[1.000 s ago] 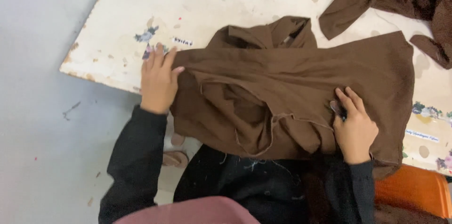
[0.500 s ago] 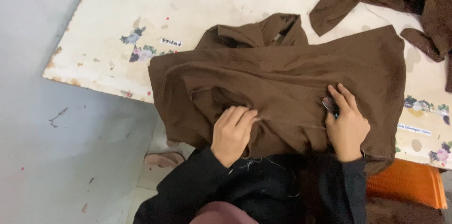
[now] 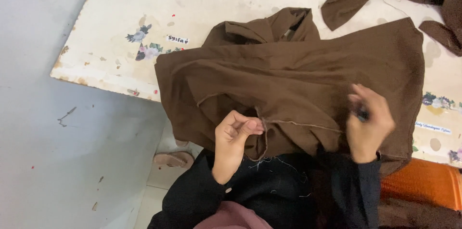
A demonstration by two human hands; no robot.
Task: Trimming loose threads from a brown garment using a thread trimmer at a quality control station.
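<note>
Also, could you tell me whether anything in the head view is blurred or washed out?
Head view: the right hand is motion-blurred, fingers smeared; the left hand and brown garment are sharp; lighting is soft and even, no glare on the white table.

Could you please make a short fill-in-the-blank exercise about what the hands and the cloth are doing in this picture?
1. The left hand pinches the edge of a ___ garment.
2. The garment lies on a worn ___ table.
3. The right hand holds a small dark ___ against the cloth.

Missing words: brown; white; tool
</note>
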